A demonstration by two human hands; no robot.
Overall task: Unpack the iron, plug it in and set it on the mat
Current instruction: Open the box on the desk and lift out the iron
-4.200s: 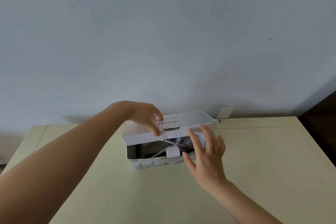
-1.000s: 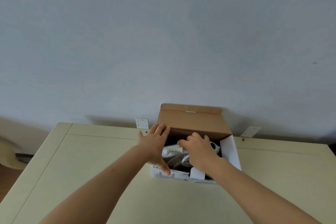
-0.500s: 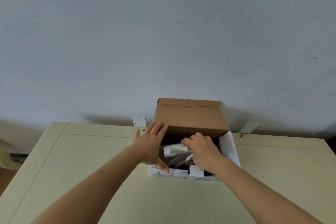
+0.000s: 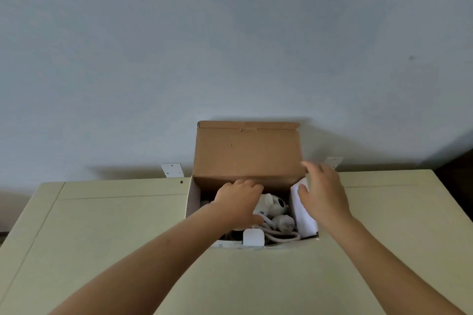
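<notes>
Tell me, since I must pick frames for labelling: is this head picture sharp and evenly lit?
Head view: soft daylight, no glare; the open box casts a shadow on the wall. The right hand is motion-blurred at its fingertips; the left hand is sharper. The box's inside is dim, so the iron and cord lack detail. The table edges splay from wide-angle distortion.

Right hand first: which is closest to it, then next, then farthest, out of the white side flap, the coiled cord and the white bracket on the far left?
From the right hand:
1. White side flap, touching it at the box's right side.
2. Coiled cord, inside the box, near the front.
3. White bracket, at the wall, left of the box.
</notes>
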